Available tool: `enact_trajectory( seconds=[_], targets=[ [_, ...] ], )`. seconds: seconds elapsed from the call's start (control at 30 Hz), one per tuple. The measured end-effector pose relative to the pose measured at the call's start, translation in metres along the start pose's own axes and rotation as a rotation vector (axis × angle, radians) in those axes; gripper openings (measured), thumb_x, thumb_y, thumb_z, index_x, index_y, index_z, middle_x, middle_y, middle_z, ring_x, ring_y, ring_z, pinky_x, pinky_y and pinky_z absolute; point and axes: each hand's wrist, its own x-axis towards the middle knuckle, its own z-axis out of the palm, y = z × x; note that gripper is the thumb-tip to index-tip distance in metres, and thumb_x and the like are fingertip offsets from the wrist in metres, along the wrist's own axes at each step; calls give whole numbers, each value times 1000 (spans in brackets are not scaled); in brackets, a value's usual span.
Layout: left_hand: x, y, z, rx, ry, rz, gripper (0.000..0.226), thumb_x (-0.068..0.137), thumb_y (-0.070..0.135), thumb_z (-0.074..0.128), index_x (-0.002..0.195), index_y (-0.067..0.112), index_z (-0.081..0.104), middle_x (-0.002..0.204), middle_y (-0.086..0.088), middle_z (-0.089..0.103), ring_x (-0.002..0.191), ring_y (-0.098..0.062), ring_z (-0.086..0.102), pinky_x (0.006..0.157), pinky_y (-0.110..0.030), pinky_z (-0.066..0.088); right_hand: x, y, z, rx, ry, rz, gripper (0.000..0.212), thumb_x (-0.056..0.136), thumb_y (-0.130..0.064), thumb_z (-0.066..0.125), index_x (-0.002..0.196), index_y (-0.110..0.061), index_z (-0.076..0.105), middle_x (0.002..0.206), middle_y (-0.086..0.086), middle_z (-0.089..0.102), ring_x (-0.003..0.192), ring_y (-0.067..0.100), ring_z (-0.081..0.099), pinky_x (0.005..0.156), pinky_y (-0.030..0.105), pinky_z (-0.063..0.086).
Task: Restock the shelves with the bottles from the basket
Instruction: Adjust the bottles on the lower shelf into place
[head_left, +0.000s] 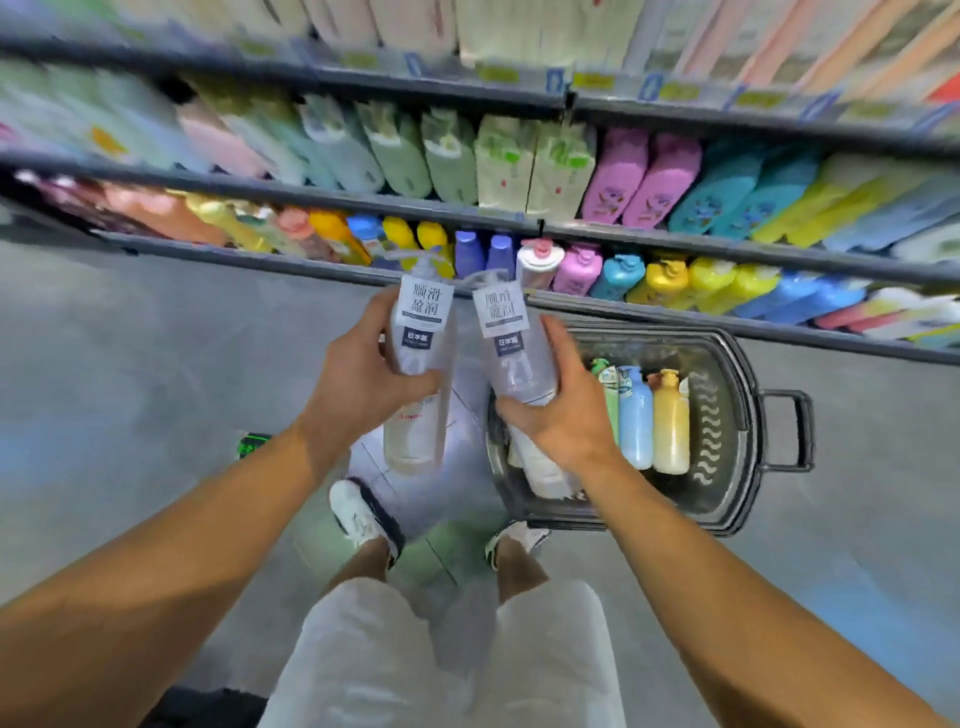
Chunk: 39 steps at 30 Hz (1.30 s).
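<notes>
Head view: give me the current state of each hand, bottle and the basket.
Left hand: grips the left clear bottle, held up.
Right hand: grips the right clear bottle, held up.
Basket: on the floor, bottles lying inside.
Blue bottle: in the basket.
Yellow bottle: in the basket.

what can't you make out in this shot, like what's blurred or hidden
Head view only:
- Upper shelves: motion blur smears the packs and price tags; nothing readable.
- Clear pump bottles' small print: left bottle and right bottle show only large label characters.
- Basket: the right hand and its bottle cover the near-left part, so the bottle count is unknown.
- Green object on the floor: the left forearm cuts it off.
</notes>
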Motion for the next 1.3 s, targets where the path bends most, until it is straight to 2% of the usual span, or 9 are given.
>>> enact_trajectory(
  seconds=[0.23, 0.3, 0.4, 0.53, 0.63, 0.7, 0.9, 1.07, 1.3],
  targets=[
    [-54, -12, -160, -55, 138, 16, 97, 54, 29, 83, 140, 41, 41, 92, 23, 70, 77, 2, 66, 67, -11, 50, -31, -134, 96, -157, -25, -210, 108, 58, -35, 79, 145, -57, 20, 121, -32, 55, 105, 6, 57, 87, 34, 50],
    [-69, -22, -207, -88, 191, 44, 95, 53, 28, 82, 139, 39, 44, 93, 20, 71, 79, -1, 67, 70, -18, 53, -34, -170, 128, -200, -13, -292, 106, 59, -31, 80, 148, -48, 24, 132, -22, 52, 118, 11, 54, 96, 40, 49],
    [-87, -35, -275, -142, 265, 79, 95, 52, 29, 81, 140, 32, 45, 92, 31, 69, 81, 10, 65, 68, -7, 47, -34, -219, 175, -218, -24, -387, 105, 60, -29, 81, 148, -44, 27, 137, -9, 52, 122, 17, 54, 97, 45, 50],
    [-107, -49, -357, -183, 362, 105, 101, 50, 35, 79, 142, 35, 40, 118, 5, 69, 107, -18, 67, 94, -43, 54, -31, -282, 232, -239, -9, -460, 105, 61, -35, 81, 148, -47, 23, 137, -14, 52, 119, 16, 57, 95, 44, 52],
    [-117, -54, -410, -200, 435, 112, 104, 49, 34, 78, 146, 32, 40, 122, 4, 68, 110, -17, 66, 97, -46, 52, -27, -330, 263, -222, 2, -542, 103, 61, -36, 82, 144, -52, 23, 123, -33, 50, 110, -3, 53, 89, 30, 48],
    [-121, -56, -440, -174, 484, 118, 102, 50, 35, 79, 144, 36, 40, 117, 12, 68, 105, -9, 67, 94, -43, 54, -23, -360, 280, -213, 1, -577, 107, 59, -35, 84, 144, -54, 23, 126, -28, 49, 109, -8, 51, 89, 24, 46],
    [-117, -53, -511, -184, 594, 155, 101, 47, 42, 77, 141, 42, 40, 107, 19, 69, 96, -2, 67, 89, -37, 56, -5, -435, 324, -250, -24, -683, 108, 60, -39, 85, 141, -59, 16, 137, -15, 52, 121, 13, 54, 99, 46, 50],
    [-88, -56, -559, -163, 622, 178, 105, 48, 40, 78, 145, 42, 36, 110, 14, 70, 100, -5, 67, 90, -40, 56, 29, -476, 358, -234, -11, -763, 105, 57, -39, 84, 139, -58, 21, 117, -46, 40, 108, -2, 51, 93, 36, 51],
    [-21, -59, -618, -132, 606, 203, 99, 53, 34, 82, 143, 38, 40, 114, 14, 68, 101, -1, 66, 91, -38, 56, 97, -525, 391, -244, 55, -801, 107, 56, -39, 86, 143, -48, 25, 137, -13, 51, 119, 14, 55, 97, 44, 50]
  ],
)
